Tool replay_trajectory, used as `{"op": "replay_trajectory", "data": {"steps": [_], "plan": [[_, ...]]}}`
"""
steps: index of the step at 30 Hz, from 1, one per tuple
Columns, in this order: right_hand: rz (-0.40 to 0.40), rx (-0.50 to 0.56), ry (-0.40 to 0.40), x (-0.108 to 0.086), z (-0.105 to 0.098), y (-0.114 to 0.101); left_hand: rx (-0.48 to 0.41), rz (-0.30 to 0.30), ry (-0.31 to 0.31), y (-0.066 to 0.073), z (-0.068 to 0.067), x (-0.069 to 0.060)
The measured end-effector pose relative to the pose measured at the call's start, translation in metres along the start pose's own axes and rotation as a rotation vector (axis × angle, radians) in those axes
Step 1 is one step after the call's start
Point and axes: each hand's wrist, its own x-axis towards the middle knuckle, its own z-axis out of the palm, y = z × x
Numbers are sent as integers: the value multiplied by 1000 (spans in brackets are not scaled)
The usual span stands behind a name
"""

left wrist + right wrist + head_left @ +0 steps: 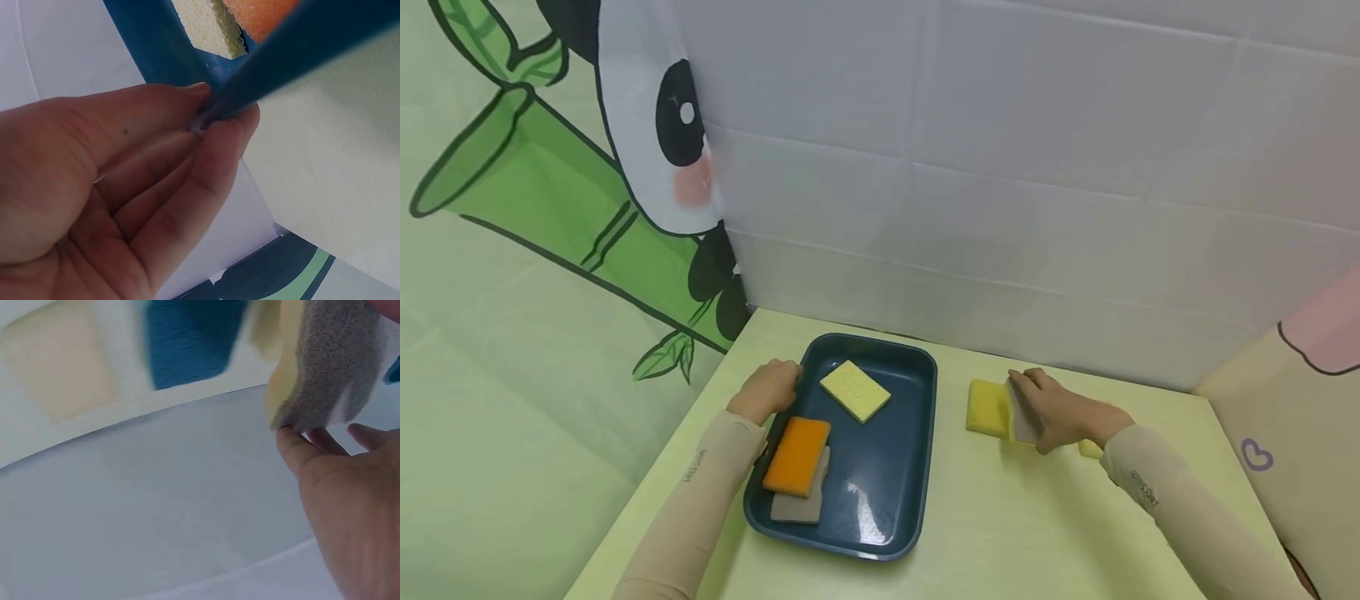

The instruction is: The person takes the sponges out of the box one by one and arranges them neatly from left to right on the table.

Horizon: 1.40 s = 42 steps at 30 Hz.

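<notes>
My left hand (765, 392) pinches the left rim of a dark blue tray (891, 467) between thumb and fingers. Inside the tray lie a pale yellow sponge (855, 391), an orange sponge (797, 457) and a grey sponge (796, 508) partly covered by the orange one. Right of the tray, my right hand (1054, 410) grips a sponge (1024, 414) with a grey scouring side and a yellow side, tilted up on edge. In the right wrist view its rough grey face (331, 359) shows between fingers and thumb. Another yellow sponge (987, 407) is just left of it.
A yellow piece (1089, 450) shows beneath the right wrist. The right wrist view has a blurred blue sponge (194, 344) and a pale yellow one (62, 362) on the table. A white sheet (970, 217) stands behind the table; a printed panda and bamboo cloth (572, 183) hangs at left.
</notes>
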Motion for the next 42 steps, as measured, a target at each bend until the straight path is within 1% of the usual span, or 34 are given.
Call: {"op": "replay_trajectory", "data": {"steps": [5,7,10,13,18,22,27,30,33,35,37,39,42], "plan": [[-8,-45,50,-22,0,28,13,8,1,-4,-1,0],[2,-76,70,-31,2,39,13,9,-2,-5,-1,-1],[9,-123,102,-45,7,56,7,9,-9,-6,0,-1],[19,-148,126,-58,13,72,14,20,-10,-6,-1,-3],[38,-167,154,-80,23,100,21,37,-9,-6,-4,-4],[63,-135,186,-98,35,117,11,47,-12,-8,-3,-4],[125,-80,203,-117,50,131,20,62,-6,-11,0,-4],[165,-89,194,-121,56,145,13,65,-2,-10,2,-3],[209,-102,147,-122,60,155,15,62,5,-8,2,-2],[225,-105,114,-121,62,160,14,53,9,-7,2,-2],[233,-97,100,-119,62,164,12,44,13,-6,2,-2],[245,-88,94,-118,61,169,7,47,15,-4,2,-2],[249,-84,102,-116,64,171,7,50,15,-4,2,-3]]}}
